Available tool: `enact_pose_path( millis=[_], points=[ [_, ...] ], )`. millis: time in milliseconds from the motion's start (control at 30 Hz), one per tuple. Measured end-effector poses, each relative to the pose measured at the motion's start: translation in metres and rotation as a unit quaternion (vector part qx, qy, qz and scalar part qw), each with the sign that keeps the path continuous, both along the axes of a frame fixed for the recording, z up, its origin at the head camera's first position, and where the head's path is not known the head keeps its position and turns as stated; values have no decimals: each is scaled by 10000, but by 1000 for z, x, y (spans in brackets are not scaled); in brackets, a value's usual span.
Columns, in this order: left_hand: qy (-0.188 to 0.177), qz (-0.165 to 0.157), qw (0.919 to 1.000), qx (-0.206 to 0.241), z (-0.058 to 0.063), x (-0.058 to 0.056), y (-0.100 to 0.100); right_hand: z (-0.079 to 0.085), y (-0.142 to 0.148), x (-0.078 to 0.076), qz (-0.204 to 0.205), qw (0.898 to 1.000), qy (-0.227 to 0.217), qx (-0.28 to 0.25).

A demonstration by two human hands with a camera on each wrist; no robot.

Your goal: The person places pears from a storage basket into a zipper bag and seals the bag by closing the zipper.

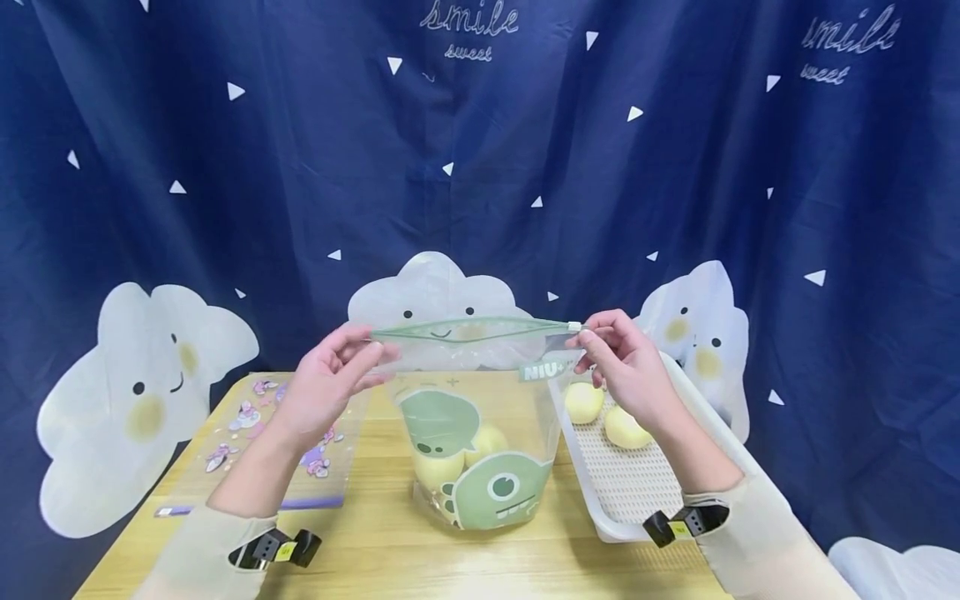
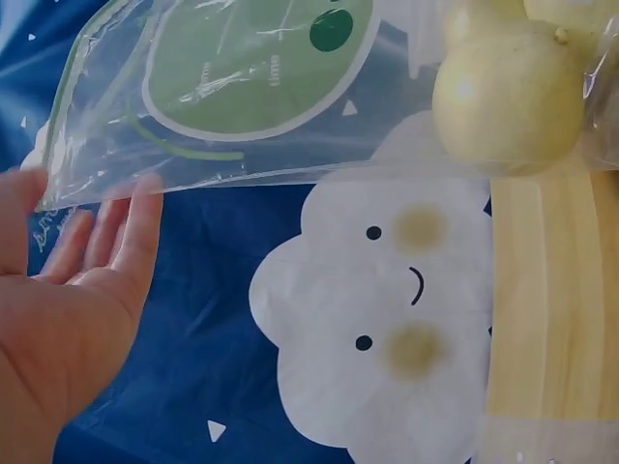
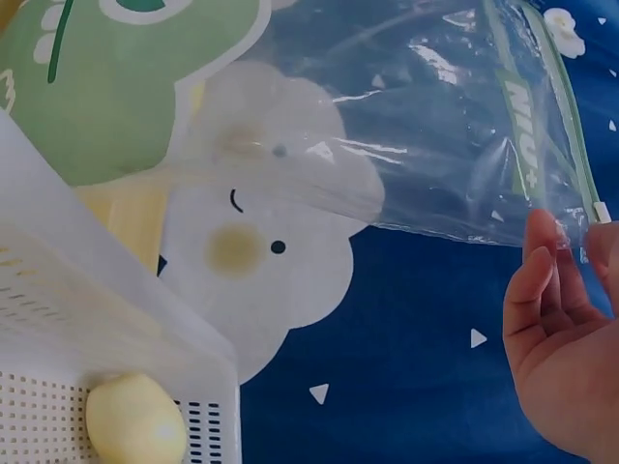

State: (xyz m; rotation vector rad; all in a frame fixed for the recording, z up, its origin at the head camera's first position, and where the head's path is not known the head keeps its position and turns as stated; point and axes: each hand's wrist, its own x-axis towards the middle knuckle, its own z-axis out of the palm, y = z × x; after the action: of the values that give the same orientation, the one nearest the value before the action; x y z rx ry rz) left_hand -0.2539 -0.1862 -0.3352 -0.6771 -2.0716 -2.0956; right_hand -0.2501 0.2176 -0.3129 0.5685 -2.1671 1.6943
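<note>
At lower centre of the head view, passage is left over the bare counter (image 1: 375,554), and along a strip between the upright bag (image 1: 502,492) and the flat bag (image 1: 219,457) at left. At right, the upright bag is flanked by the white basket (image 1: 633,483). Entry from above is restricted by the narrowly parted zip mouth (image 1: 453,339), hemmed in by left grip (image 1: 330,382) and right grip (image 1: 627,360); the rear is blocked by the curtain (image 1: 480,183).

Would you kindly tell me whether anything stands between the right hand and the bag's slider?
Nothing visible does: the right hand pinches the top corner of the bag right beside the slider.
</note>
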Motion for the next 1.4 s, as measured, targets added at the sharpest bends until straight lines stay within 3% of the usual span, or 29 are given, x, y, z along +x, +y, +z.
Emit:
enact_pose_path(
  millis=[167,333,500,600,700,900,1100,1233,1400],
  points=[
    [-151,85,9978,-644,-2,3,-1,-4,0,-2,133,9999,33,-22],
    [-84,115,9978,-652,-3,2,1,-7,0,-2,137,9995,-292,16],
    [-106,188,9973,-705,-3,0,4,-10,-1,-4,170,9893,-1208,801],
    [-112,212,9969,-748,-3,-1,5,-12,-2,-7,188,9804,-1472,1297],
    [-101,342,9969,-701,-3,-2,5,-12,-2,-9,104,9822,-1348,1304],
    [10,585,9979,-279,4,0,4,3,-1,-8,-312,9946,-740,650],
    [73,694,9975,129,5,2,3,6,0,0,-472,9934,-848,607],
    [13,814,9967,-15,-3,3,3,-4,1,0,-241,9945,-709,731],
    [-123,782,9967,-200,-6,2,6,-11,-3,-2,247,9973,-490,487]
  ],
)
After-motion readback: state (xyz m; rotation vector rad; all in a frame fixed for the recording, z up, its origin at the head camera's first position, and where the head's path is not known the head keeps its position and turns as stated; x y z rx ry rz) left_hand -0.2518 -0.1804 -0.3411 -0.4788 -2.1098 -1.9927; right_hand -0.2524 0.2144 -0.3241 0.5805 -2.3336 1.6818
